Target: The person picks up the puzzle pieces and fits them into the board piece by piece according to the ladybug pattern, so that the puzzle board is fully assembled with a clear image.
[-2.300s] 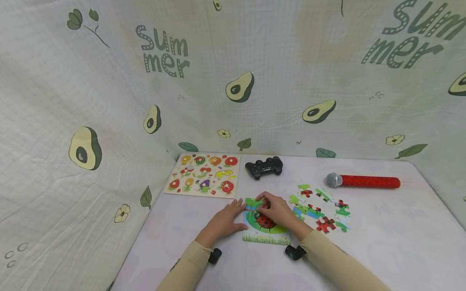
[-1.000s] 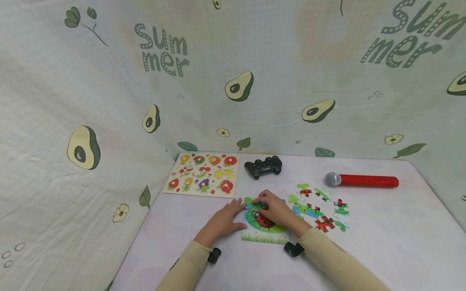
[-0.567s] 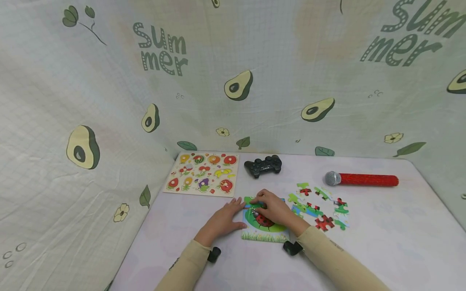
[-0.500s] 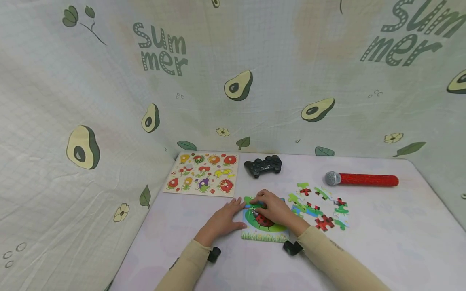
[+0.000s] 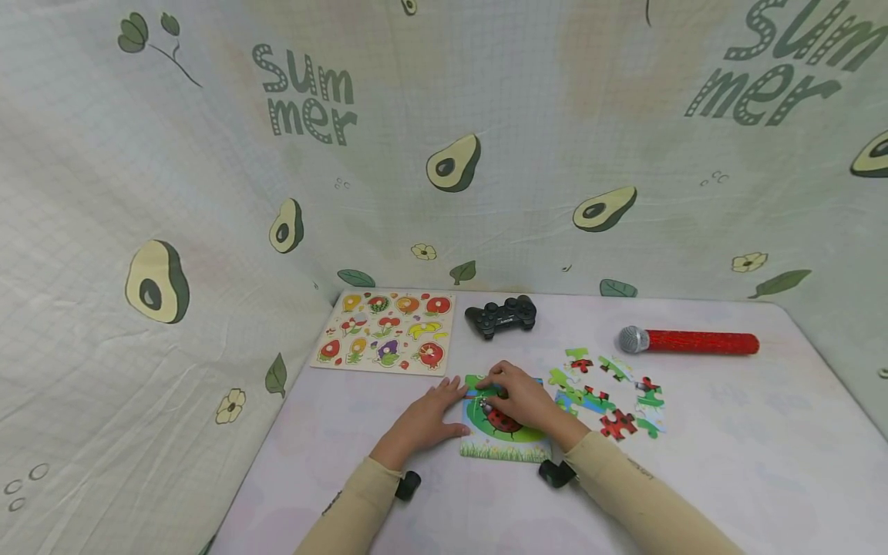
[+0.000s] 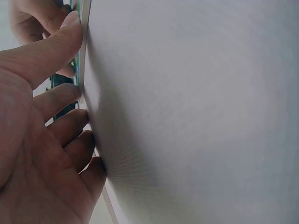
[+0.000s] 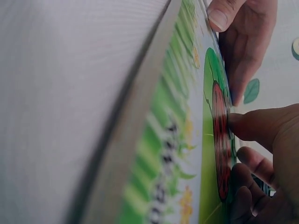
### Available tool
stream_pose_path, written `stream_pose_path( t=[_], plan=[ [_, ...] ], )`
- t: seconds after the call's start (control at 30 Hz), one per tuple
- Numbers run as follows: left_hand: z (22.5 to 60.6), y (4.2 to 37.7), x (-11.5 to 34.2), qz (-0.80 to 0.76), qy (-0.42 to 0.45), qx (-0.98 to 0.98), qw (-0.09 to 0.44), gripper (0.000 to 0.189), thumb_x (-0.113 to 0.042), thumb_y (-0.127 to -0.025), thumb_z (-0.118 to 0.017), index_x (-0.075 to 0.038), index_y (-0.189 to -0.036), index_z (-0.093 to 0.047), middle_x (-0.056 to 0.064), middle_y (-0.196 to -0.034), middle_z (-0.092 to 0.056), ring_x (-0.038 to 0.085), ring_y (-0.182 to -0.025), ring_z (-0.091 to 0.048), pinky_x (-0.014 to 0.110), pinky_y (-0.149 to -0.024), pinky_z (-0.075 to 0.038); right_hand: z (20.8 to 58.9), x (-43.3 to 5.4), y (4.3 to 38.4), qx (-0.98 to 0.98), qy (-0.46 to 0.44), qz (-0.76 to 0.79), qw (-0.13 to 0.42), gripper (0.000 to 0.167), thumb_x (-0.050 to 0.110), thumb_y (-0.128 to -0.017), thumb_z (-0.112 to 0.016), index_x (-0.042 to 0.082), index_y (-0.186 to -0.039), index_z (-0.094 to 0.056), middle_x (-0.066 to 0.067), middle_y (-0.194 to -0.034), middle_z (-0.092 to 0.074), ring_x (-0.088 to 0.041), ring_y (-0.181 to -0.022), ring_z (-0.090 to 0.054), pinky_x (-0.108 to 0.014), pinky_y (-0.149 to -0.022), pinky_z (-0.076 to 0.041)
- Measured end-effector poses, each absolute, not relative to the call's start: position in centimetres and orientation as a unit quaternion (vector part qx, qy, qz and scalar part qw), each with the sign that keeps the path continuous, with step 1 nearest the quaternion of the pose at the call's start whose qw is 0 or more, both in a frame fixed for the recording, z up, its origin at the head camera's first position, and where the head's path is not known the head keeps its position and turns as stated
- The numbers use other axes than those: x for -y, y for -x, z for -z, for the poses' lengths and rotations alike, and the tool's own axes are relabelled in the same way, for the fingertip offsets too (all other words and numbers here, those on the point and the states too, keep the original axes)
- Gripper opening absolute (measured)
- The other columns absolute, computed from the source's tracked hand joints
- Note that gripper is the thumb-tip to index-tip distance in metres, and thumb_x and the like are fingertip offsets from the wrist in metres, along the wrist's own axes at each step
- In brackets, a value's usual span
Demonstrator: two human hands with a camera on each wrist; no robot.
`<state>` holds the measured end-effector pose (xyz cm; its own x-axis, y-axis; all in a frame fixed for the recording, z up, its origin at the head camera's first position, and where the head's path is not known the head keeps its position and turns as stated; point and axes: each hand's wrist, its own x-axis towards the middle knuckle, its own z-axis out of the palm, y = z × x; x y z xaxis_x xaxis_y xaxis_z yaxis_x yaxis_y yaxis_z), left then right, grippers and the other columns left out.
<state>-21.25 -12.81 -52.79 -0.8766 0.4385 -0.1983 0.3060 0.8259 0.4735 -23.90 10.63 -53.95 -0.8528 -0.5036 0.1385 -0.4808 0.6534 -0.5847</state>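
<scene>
A square ladybug puzzle point(image 5: 506, 453) in a shallow board lies in front of the person, with a grass strip along its near side. My left hand point(image 5: 425, 420) rests at its left edge, fingers extended and thumb apart; in the left wrist view the thumb tip point(image 6: 72, 21) is against the board's side. My right hand point(image 5: 525, 397) reaches over the upper part of the picture, thumb and bent fingers down on a puzzle piece, mostly hidden beneath them. From the right wrist view, the right thumb point(image 7: 254, 123) meets the picture's surface close to the curled fingers.
Loose puzzle pieces point(image 5: 617, 424) lie to the right of the board. Behind are a fruit peg puzzle point(image 5: 380, 366), a black game controller point(image 5: 501, 316) and a red toy microphone point(image 5: 701, 342). Printed cloth point(image 5: 527, 231) hangs behind and to the left.
My right hand has shifted slightly left along the board's upper part, bringing its piece down into the picture, then stays nearly still. The left hand keeps its place.
</scene>
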Motion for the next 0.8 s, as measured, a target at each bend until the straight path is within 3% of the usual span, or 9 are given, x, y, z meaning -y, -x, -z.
stream_pose_path(
  t=[0.33,0.63,0.8],
  plan=[
    [52.69,21.17,12.85,-0.222,-0.196,-0.943,0.151,0.077,-0.045,-0.090,-0.076,-0.020,-0.156,-0.044,0.002,-0.165,-0.032,0.032,-0.153,-0.026,0.054,-0.119,-0.032,54.17,-10.69,23.93,-0.907,0.270,0.323,0.021,0.025,0.022,-0.095,-0.073,0.022,-0.119,-0.075,-0.001,-0.120,-0.057,-0.017,-0.100,-0.056,-0.040,-0.081,-0.054],
    [52.66,21.12,12.85,-0.223,-0.195,-0.944,0.149,0.078,-0.046,-0.089,-0.076,-0.020,-0.156,-0.045,0.002,-0.165,-0.032,0.033,-0.152,-0.026,0.055,-0.119,-0.033,54.13,-11.03,23.84,-0.899,0.278,0.338,0.029,0.028,0.023,-0.097,-0.071,0.021,-0.125,-0.072,-0.001,-0.122,-0.056,-0.020,-0.105,-0.057,-0.044,-0.088,-0.054],
    [52.77,21.14,12.82,-0.218,-0.192,-0.946,0.148,0.078,-0.047,-0.089,-0.077,-0.021,-0.156,-0.045,0.001,-0.165,-0.032,0.034,-0.152,-0.027,0.055,-0.118,-0.034,54.09,-11.34,23.75,-0.901,0.270,0.340,0.027,0.030,0.022,-0.097,-0.070,0.020,-0.127,-0.071,-0.001,-0.121,-0.056,-0.015,-0.097,-0.058,-0.038,-0.082,-0.054]
  ],
)
